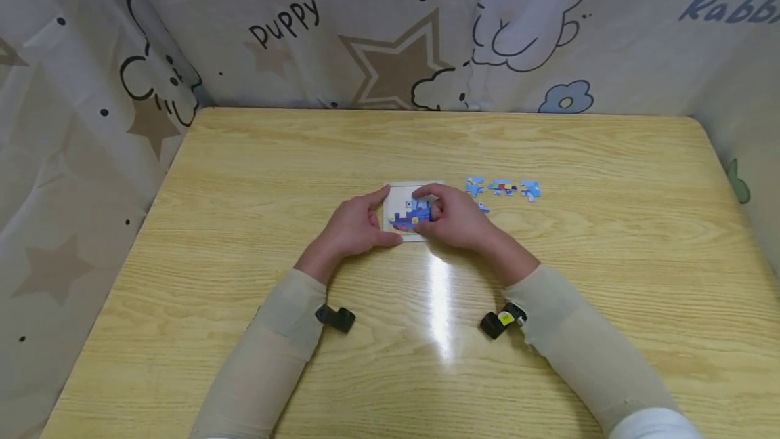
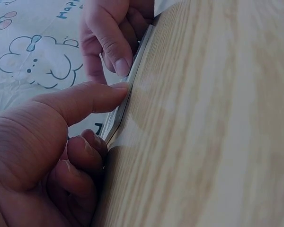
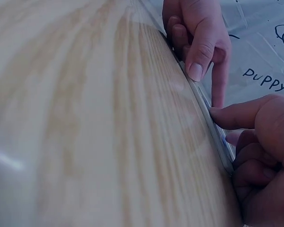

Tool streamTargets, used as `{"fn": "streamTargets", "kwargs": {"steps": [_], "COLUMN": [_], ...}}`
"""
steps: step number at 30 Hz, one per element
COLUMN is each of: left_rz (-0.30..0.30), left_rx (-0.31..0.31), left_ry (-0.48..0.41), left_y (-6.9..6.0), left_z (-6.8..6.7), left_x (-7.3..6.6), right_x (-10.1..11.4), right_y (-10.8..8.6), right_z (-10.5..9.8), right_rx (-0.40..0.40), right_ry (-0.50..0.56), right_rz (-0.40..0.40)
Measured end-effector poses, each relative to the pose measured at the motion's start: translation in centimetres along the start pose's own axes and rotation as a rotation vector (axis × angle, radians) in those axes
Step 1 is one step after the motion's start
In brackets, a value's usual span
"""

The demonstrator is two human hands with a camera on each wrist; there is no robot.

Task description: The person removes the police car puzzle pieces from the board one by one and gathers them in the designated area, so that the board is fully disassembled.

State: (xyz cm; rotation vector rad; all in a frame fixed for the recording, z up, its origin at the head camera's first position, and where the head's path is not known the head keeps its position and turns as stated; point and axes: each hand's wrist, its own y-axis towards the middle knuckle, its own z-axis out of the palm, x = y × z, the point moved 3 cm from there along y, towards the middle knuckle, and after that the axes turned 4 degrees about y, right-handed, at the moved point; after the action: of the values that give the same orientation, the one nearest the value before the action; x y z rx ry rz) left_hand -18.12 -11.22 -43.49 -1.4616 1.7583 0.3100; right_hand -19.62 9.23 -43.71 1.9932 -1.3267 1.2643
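In the head view a small white puzzle tray point(image 1: 399, 196) lies on the table, with joined blue and purple pieces point(image 1: 402, 219) in its lower part. My left hand point(image 1: 353, 225) holds the tray's left side, index finger at the upper corner and thumb at the lower edge. From the right, my right hand point(image 1: 460, 217) reaches over the tray, its thumb and index finger apart around the blue pieces; whether it pinches one is hidden. Both wrist views show the left thumb point(image 2: 111, 96) and the right thumb point(image 3: 227, 116) at the tray's near edge.
Right of the tray lie a light blue piece point(image 1: 474, 186), a multicoloured piece point(image 1: 503, 187) and another blue piece point(image 1: 531, 190). Part of one more point(image 1: 483, 208) shows beside my right hand. A printed cloth point(image 1: 390, 39) hangs behind the table point(image 1: 274, 154).
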Motion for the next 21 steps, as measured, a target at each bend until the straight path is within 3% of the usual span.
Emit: {"fn": "streamTargets", "kwargs": {"steps": [21], "left_rz": [0.015], "left_rx": [-0.009], "left_ry": [-0.005], "left_y": [-0.02], "left_z": [0.01], "left_x": [-0.01], "right_x": [-0.16], "right_y": [-0.11], "right_z": [0.21], "right_rx": [-0.019], "right_ry": [0.047], "right_rz": [0.014]}}
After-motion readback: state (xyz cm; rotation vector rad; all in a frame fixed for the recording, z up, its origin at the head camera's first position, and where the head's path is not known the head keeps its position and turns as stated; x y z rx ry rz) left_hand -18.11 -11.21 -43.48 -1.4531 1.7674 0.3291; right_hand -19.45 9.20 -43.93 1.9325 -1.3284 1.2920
